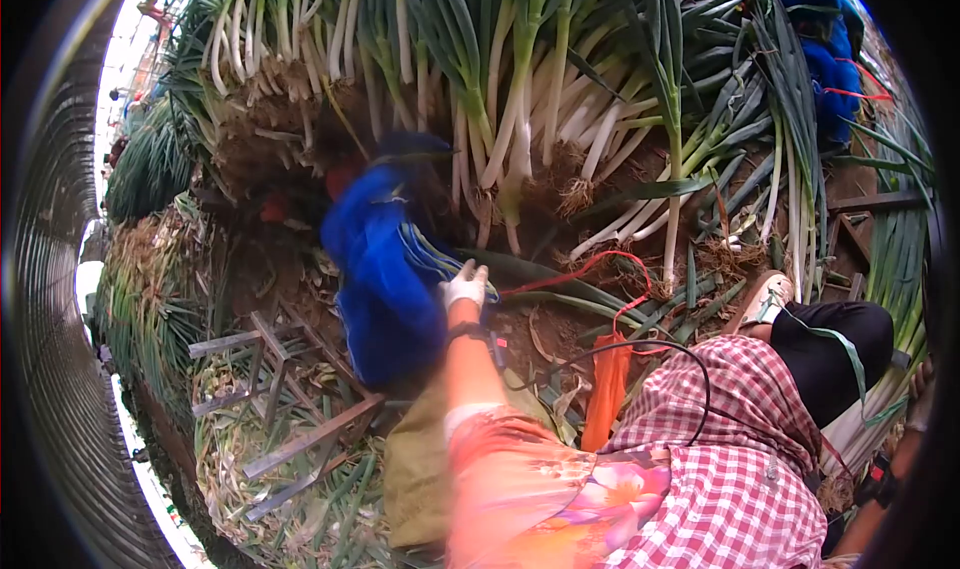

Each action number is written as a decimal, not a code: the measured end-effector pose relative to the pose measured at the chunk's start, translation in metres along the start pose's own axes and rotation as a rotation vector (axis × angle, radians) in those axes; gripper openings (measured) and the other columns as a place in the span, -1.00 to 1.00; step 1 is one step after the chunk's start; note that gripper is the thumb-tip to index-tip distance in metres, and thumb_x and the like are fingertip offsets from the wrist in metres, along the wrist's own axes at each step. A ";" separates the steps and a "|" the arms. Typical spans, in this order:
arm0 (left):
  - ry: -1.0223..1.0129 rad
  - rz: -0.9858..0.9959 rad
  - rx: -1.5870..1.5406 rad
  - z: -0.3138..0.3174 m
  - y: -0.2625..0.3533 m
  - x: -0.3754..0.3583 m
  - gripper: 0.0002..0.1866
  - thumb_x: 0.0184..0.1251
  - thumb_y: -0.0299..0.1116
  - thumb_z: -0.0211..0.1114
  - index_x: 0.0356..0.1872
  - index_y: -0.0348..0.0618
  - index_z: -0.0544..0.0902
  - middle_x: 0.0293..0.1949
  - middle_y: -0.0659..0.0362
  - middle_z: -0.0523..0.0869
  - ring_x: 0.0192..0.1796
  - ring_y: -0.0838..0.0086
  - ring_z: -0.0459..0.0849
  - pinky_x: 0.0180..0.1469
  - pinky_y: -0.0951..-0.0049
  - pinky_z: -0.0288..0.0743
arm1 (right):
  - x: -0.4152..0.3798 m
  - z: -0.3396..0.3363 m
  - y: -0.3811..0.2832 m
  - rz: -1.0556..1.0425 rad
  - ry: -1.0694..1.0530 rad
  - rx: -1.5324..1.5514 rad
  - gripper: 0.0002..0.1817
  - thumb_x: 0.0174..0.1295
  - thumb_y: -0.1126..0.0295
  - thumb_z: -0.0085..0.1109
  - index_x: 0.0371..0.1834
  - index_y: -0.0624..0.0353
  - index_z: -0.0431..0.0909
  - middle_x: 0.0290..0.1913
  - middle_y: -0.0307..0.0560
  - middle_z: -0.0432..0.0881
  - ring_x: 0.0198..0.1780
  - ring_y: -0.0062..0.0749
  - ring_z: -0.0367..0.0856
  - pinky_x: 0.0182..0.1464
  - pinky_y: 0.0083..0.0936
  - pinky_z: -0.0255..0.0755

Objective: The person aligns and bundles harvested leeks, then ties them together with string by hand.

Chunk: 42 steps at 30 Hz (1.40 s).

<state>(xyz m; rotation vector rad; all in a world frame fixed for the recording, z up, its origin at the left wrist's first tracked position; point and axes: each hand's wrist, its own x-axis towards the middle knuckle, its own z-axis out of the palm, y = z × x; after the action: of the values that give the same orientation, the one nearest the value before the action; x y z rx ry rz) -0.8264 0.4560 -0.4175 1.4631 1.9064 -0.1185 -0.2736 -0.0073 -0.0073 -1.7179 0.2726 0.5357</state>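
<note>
My left hand (466,285), in a pale glove with a dark band at the wrist, reaches forward with its fingers closed on the edge of a blue cloth (375,259). The cloth is bunched, blurred by motion, and shows yellowish striped folds beside my fingers. Close to that hand, a red plastic tie (600,259) runs off to the right. My right hand (920,397) is at the dark right edge, next to a bundle of long green onions (878,424); its fingers are mostly hidden. A dark band sits on that wrist too.
Long green onions (520,99) with white stalks and roots are piled across the back. Wooden frames (315,439) stand at left over scattered leaf scraps. An orange strip bundle (605,394) lies by my checkered apron (720,499). More blue material (832,64) shows at upper right.
</note>
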 end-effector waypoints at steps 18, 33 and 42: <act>0.647 -0.655 -0.574 -0.047 -0.001 -0.036 -0.55 0.03 -0.38 0.30 0.00 -0.07 0.42 -0.19 0.01 0.66 -0.19 0.15 0.68 -0.14 0.21 0.55 | 0.064 -0.086 0.027 -0.069 0.143 -0.212 -0.67 0.33 0.12 -0.06 0.05 0.01 0.42 -0.46 -0.49 0.39 -0.67 -0.83 0.13 -0.69 -0.80 -0.05; -1.299 0.541 0.459 0.035 0.092 -0.236 -0.61 -0.14 -0.18 0.23 -0.28 -0.23 0.62 -0.42 0.06 0.68 -0.44 0.27 0.57 -0.34 0.31 0.44 | 0.082 -0.116 0.086 0.023 0.091 -0.037 -0.61 0.32 0.01 -0.06 0.08 -0.04 0.41 -0.58 -0.55 0.35 -0.76 -0.90 0.03 -0.80 -0.87 -0.20; 0.422 -0.022 0.195 -0.098 0.090 -0.107 -0.02 -0.03 -0.28 0.33 0.42 0.17 -0.10 0.44 0.03 -0.10 0.09 0.02 0.54 0.05 0.19 0.52 | 0.057 -0.097 0.093 0.054 0.204 -0.027 -0.66 0.27 -0.03 0.02 -0.10 -0.06 0.49 -0.71 -0.57 0.07 -0.80 -0.86 -0.05 -0.82 -0.81 -0.22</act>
<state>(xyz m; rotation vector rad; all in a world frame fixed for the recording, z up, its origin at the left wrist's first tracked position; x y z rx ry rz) -0.7845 0.4485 -0.2524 1.7000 2.3006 -0.0036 -0.2473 -0.1152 -0.1020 -1.7981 0.4602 0.4048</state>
